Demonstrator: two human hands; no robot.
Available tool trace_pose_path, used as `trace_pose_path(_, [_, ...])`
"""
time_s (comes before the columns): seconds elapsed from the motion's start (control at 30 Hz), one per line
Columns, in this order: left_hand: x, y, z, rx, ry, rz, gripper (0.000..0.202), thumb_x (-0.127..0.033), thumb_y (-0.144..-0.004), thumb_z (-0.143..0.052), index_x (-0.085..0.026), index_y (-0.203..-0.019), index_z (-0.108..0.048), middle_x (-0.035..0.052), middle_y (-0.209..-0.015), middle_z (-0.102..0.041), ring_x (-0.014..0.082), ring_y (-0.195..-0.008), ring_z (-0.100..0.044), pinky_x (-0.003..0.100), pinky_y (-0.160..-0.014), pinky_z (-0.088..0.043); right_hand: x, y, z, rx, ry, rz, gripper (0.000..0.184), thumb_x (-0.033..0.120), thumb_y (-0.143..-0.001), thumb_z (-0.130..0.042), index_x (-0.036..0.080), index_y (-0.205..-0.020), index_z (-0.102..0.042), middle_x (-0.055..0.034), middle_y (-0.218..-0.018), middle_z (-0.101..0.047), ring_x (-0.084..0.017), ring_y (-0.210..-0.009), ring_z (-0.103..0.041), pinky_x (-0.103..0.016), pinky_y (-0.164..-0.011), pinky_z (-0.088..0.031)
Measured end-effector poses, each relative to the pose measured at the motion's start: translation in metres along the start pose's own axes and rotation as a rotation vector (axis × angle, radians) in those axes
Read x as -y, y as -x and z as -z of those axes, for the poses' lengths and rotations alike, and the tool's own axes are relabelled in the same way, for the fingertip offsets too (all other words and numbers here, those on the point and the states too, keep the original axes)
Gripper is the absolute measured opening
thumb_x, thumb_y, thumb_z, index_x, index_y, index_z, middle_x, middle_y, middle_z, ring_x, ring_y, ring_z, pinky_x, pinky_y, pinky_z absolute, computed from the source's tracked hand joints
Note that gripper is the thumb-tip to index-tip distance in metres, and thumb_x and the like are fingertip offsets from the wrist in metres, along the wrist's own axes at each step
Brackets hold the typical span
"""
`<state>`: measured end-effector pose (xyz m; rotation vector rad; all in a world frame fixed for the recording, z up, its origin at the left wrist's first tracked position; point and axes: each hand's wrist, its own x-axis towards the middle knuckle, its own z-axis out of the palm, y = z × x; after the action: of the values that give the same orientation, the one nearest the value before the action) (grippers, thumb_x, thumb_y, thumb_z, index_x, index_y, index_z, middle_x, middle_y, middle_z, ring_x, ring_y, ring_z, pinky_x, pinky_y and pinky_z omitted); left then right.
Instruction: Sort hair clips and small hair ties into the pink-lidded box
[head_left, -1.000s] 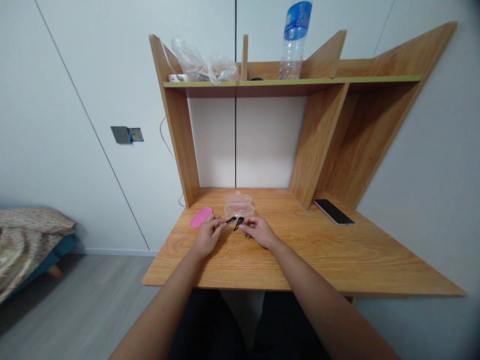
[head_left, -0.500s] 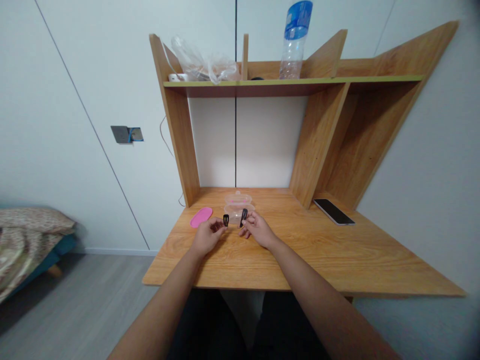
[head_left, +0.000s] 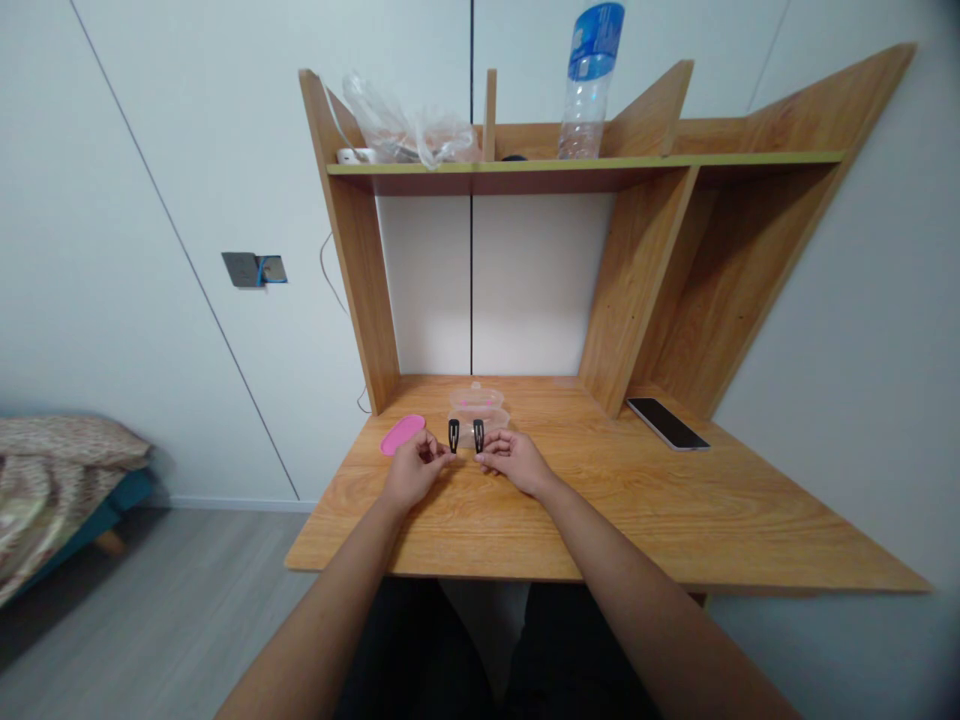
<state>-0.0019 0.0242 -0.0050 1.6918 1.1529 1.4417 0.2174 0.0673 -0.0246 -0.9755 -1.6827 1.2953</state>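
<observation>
Between the thumb and fingers of my left hand a black snap hair clip stands upright. My right hand pinches a second black hair clip, also upright and level with the first, a small gap apart. Just behind the clips lies a clear plastic case with its lid raised; the clips and fingers cover part of its front. A pink oval tray rests on the desk beside my left hand, partly behind it.
A phone lies at the right on the wooden desk. Overhead, a shelf bears a plastic bag and a plastic bottle with a blue label. Side panels flank the desk's back.
The clip in my right hand has gone from tilted to upright and shifted left, closer to the other clip. My left hand's clip has risen slightly in its fingertips.
</observation>
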Motion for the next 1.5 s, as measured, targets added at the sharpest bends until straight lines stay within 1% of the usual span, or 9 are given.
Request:
trace_pose_path(0.37, [0.007,-0.001,0.001,0.026,-0.006,0.01,0.032,-0.028,-0.075,-0.074,-0.02,-0.072,-0.043,0.0041,-0.079,-0.072,0.0146,-0.069,-0.066,0.026,-0.064,-0.049,-0.002,0.0,0.001,0.021,0.035,-0.03,0.03,0.034,-0.097,-0.062,0.015,-0.12,-0.06,-0.0078,-0.115,-0.064,-0.02,-0.095,-0.066,-0.039,-0.081,-0.058])
trace_pose_path(0.57, [0.004,-0.001,0.001,0.025,-0.054,-0.002,0.026,-0.03,-0.074,-0.077,-0.018,-0.081,-0.056,0.0021,-0.074,-0.069,0.0134,-0.062,-0.062,0.024,-0.059,-0.046,-0.002,0.0,0.0,0.037,0.066,-0.007,0.028,0.034,-0.097,-0.062,0.015,-0.118,-0.06,-0.007,-0.112,-0.065,-0.018,-0.091,-0.067,-0.036,-0.077,-0.059])
trace_pose_path(0.7, [0.005,-0.002,0.0,0.042,-0.065,-0.004,0.025,-0.03,-0.075,-0.075,-0.016,-0.092,-0.064,0.0054,-0.079,-0.073,0.0162,-0.069,-0.067,0.027,-0.064,-0.051,-0.001,0.001,0.0,0.056,0.093,0.028,0.028,0.034,-0.097,-0.062,0.015,-0.117,-0.061,-0.0067,-0.11,-0.065,-0.018,-0.09,-0.067,-0.036,-0.077,-0.059])
trace_pose_path(0.8, [0.006,-0.001,0.0,0.058,-0.085,-0.006,0.023,-0.029,-0.075,-0.075,-0.015,-0.092,-0.069,0.0078,-0.082,-0.075,0.0184,-0.071,-0.069,0.029,-0.067,-0.054,0.0,0.001,0.001,0.06,0.119,0.06,0.027,0.034,-0.097,-0.062,0.015,-0.117,-0.062,-0.0071,-0.113,-0.065,-0.02,-0.094,-0.066,-0.038,-0.08,-0.058])
trace_pose_path(1.0, [0.001,0.003,0.001,0.126,-0.124,-0.024,0.029,-0.029,-0.076,-0.077,-0.016,-0.102,-0.075,0.0094,-0.086,-0.078,0.022,-0.073,-0.072,0.033,-0.07,-0.057,0.002,0.003,0.0,0.108,0.142,0.089,0.026,0.034,-0.097,-0.062,0.014,-0.114,-0.063,-0.0064,-0.109,-0.066,-0.018,-0.091,-0.067,-0.037,-0.079,-0.058])
trace_pose_path(1.13, [-0.003,0.005,0.0,0.218,-0.141,-0.038,0.024,-0.031,-0.078,-0.077,-0.019,-0.098,-0.079,0.0093,-0.09,-0.079,0.0238,-0.077,-0.073,0.034,-0.073,-0.058,0.008,0.007,-0.002,0.109,0.113,0.1,0.022,0.034,-0.092,-0.069,0.013,-0.098,-0.066,-0.0037,-0.095,-0.07,-0.016,-0.081,-0.068,-0.034,-0.075,-0.058])
trace_pose_path(1.23, [-0.005,0.006,0.0,0.288,-0.136,-0.053,0.021,-0.032,-0.079,-0.077,-0.021,-0.097,-0.08,0.0085,-0.093,-0.079,0.0237,-0.08,-0.074,0.035,-0.077,-0.059,0.013,0.009,-0.004,0.088,0.07,0.104,0.032,0.038,-0.076,-0.082,0.014,-0.091,-0.066,-0.0039,-0.085,-0.074,-0.018,-0.075,-0.07,-0.033,-0.074,-0.056])
trace_pose_path(1.4, [-0.004,0.007,0.001,0.351,-0.135,-0.072,0.021,-0.031,-0.079,-0.077,-0.022,-0.098,-0.081,0.0066,-0.092,-0.08,0.0226,-0.082,-0.074,0.032,-0.077,-0.057,0.022,0.014,-0.007,0.075,0.046,0.098,0.063,0.036,-0.068,-0.086,0.018,-0.121,-0.058,-0.0027,-0.079,-0.076,-0.017,-0.067,-0.069,-0.031,-0.07,-0.053])
trace_pose_path(1.5, [-0.001,0.007,0.001,0.362,-0.144,-0.071,0.022,-0.031,-0.079,-0.077,-0.021,-0.099,-0.08,0.0064,-0.091,-0.079,0.022,-0.081,-0.073,0.03,-0.076,-0.056,0.025,0.016,-0.008,0.097,0.055,0.098,0.068,0.033,-0.067,-0.086,0.019,-0.126,-0.057,0.0001,-0.074,-0.074,-0.015,-0.064,-0.067,-0.028,-0.068,-0.051])
